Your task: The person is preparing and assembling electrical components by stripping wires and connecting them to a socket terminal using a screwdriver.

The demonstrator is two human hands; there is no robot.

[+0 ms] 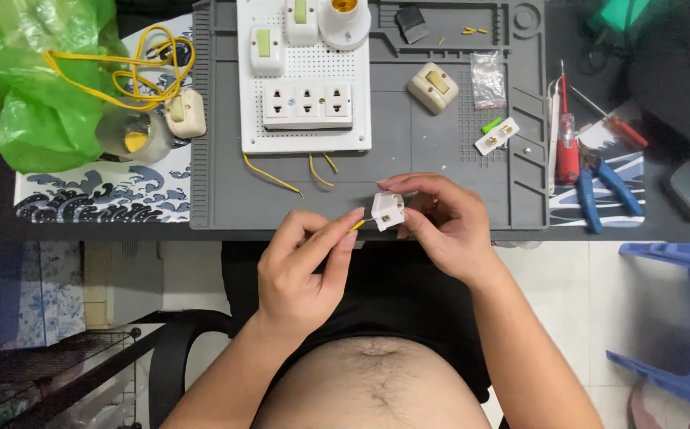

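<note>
My right hand [438, 222] pinches a small white socket module [388, 210] just in front of the grey work mat's [408, 159] near edge. My left hand [301, 266] holds a short yellow wire [357, 225] between thumb and forefinger, its tip touching the module's left side. Both hands hover over my lap, below the table edge.
On the mat stands a white perforated board [305, 119] with switches, a lamp holder and a triple socket, yellow wire ends hanging from it. A beige switch [433, 87], small plastic bag [488, 78], screwdrivers [567, 139] and blue pliers [603, 187] lie right. Yellow wire coil [142, 67] and green bag [31, 79] sit left.
</note>
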